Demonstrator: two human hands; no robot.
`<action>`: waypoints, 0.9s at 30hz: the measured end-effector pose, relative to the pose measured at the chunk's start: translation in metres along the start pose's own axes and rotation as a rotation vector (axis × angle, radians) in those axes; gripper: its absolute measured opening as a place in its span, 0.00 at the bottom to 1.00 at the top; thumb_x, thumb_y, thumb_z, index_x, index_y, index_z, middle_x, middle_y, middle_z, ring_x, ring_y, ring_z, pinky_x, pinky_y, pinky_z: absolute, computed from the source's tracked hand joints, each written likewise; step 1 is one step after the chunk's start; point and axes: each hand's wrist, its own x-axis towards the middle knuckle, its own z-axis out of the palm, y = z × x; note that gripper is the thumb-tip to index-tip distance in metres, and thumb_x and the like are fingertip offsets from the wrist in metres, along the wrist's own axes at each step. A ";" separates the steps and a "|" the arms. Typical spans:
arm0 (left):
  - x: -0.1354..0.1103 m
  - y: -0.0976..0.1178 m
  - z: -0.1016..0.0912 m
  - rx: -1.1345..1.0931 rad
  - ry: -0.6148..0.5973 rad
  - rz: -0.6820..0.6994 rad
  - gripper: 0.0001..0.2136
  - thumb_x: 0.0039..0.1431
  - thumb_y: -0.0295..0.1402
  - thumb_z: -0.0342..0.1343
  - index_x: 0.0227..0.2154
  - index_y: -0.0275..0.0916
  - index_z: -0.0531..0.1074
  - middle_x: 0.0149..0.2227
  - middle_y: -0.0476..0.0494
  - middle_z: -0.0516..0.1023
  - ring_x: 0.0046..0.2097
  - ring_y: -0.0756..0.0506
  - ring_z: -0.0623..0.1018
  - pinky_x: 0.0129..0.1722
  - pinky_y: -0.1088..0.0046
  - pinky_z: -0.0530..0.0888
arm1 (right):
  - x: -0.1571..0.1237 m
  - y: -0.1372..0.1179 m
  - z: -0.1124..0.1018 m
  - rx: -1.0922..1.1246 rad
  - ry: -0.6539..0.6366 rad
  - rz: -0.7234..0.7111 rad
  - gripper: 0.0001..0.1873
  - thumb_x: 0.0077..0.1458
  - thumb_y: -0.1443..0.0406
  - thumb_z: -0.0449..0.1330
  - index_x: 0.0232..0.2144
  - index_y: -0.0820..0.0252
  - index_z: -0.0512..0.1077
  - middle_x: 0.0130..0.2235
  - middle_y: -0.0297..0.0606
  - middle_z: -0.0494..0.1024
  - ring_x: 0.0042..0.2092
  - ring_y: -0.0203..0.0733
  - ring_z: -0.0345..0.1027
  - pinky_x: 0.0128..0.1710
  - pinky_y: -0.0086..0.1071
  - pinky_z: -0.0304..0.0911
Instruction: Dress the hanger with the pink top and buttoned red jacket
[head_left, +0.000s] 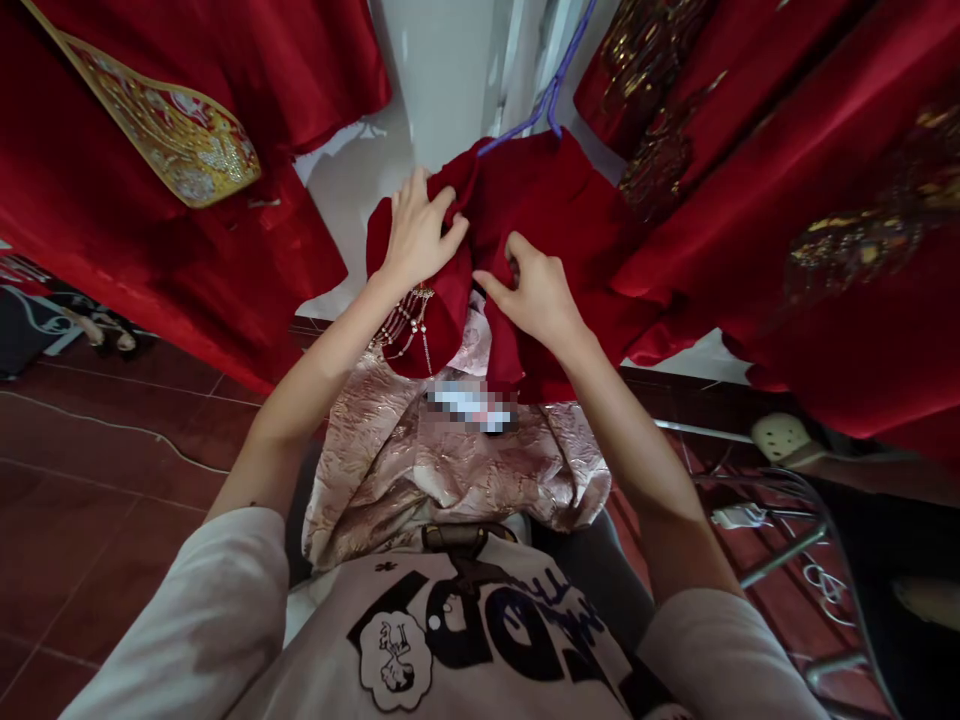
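Observation:
A red garment (555,215) hangs in front of me on a purple hanger (546,100). My left hand (416,235) grips a bunched fold of its red cloth at the upper left, fingers curled round it. My right hand (536,295) pinches the red cloth near the middle, thumb and fingers closed on it. A pearl bead tassel (409,322) dangles from the garment just under my left wrist. Below the red cloth a pink-gold brocade fabric (450,465) lies bunched against my waist.
Red embroidered robes hang close on the left (150,170) and on the right (825,200). A white wall (442,80) stands behind. The floor is dark red tile (97,480) with a thin cable. A metal wire rack (795,540) and a white power strip (780,438) sit at the lower right.

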 end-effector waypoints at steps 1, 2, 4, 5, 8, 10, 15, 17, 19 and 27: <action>-0.004 0.006 -0.004 0.015 0.015 0.006 0.11 0.66 0.46 0.61 0.46 0.50 0.77 0.59 0.35 0.73 0.71 0.24 0.60 0.70 0.38 0.58 | -0.006 0.000 0.000 -0.002 0.027 0.005 0.18 0.61 0.53 0.70 0.33 0.50 0.65 0.30 0.34 0.68 0.40 0.48 0.73 0.44 0.42 0.72; -0.009 0.013 -0.007 0.031 0.036 0.016 0.10 0.66 0.46 0.62 0.46 0.50 0.77 0.61 0.35 0.72 0.71 0.24 0.59 0.71 0.37 0.58 | -0.010 0.000 -0.002 -0.009 0.062 0.010 0.16 0.62 0.54 0.69 0.34 0.50 0.65 0.31 0.34 0.70 0.40 0.49 0.73 0.44 0.42 0.72; -0.021 0.029 -0.007 0.049 0.076 0.038 0.11 0.65 0.45 0.64 0.47 0.51 0.77 0.65 0.36 0.69 0.72 0.24 0.57 0.71 0.36 0.56 | -0.017 0.001 -0.007 -0.024 0.123 0.020 0.13 0.64 0.55 0.66 0.36 0.49 0.65 0.33 0.35 0.71 0.41 0.48 0.73 0.44 0.42 0.72; -0.027 0.037 -0.004 0.045 0.083 0.044 0.11 0.65 0.44 0.65 0.48 0.51 0.77 0.66 0.36 0.68 0.73 0.24 0.56 0.71 0.36 0.56 | -0.018 0.000 -0.010 -0.027 0.136 0.023 0.11 0.64 0.56 0.65 0.37 0.49 0.66 0.33 0.35 0.72 0.41 0.47 0.73 0.43 0.41 0.72; -0.040 0.058 0.011 0.003 0.046 0.038 0.13 0.66 0.41 0.65 0.50 0.48 0.76 0.66 0.33 0.67 0.72 0.21 0.58 0.70 0.35 0.57 | -0.019 0.000 -0.012 -0.025 0.108 0.028 0.09 0.65 0.57 0.63 0.37 0.50 0.66 0.34 0.33 0.73 0.40 0.45 0.73 0.42 0.39 0.72; -0.046 0.064 0.022 -0.023 0.000 0.034 0.13 0.67 0.39 0.65 0.51 0.47 0.75 0.64 0.31 0.69 0.71 0.21 0.62 0.68 0.36 0.61 | -0.018 0.002 -0.009 -0.021 0.076 0.037 0.09 0.65 0.57 0.63 0.38 0.49 0.66 0.34 0.33 0.73 0.40 0.44 0.73 0.42 0.38 0.72; -0.064 0.054 0.039 -0.213 -0.025 -0.056 0.15 0.71 0.33 0.61 0.57 0.48 0.70 0.51 0.39 0.79 0.56 0.36 0.80 0.57 0.54 0.77 | -0.016 0.012 0.000 0.076 0.145 0.071 0.09 0.65 0.56 0.63 0.44 0.48 0.67 0.38 0.33 0.75 0.43 0.43 0.75 0.41 0.37 0.74; -0.072 0.049 0.045 -0.303 0.038 -0.137 0.13 0.72 0.31 0.59 0.56 0.47 0.69 0.47 0.42 0.82 0.50 0.41 0.83 0.52 0.62 0.79 | -0.017 0.017 0.002 0.130 0.159 0.074 0.11 0.65 0.57 0.63 0.46 0.48 0.67 0.41 0.34 0.77 0.45 0.42 0.76 0.44 0.37 0.75; -0.077 0.047 0.048 -0.366 0.098 -0.187 0.09 0.71 0.28 0.60 0.51 0.45 0.71 0.44 0.44 0.83 0.47 0.44 0.84 0.48 0.67 0.81 | -0.018 0.023 0.002 0.184 0.130 0.040 0.13 0.63 0.58 0.65 0.49 0.48 0.69 0.43 0.35 0.78 0.47 0.41 0.77 0.47 0.38 0.77; -0.084 0.076 0.033 -0.369 0.126 -0.142 0.02 0.71 0.27 0.61 0.43 0.40 0.77 0.43 0.46 0.87 0.44 0.48 0.87 0.46 0.75 0.83 | -0.023 0.052 -0.004 0.358 0.118 -0.253 0.19 0.63 0.47 0.67 0.48 0.49 0.74 0.45 0.35 0.80 0.50 0.41 0.79 0.54 0.38 0.78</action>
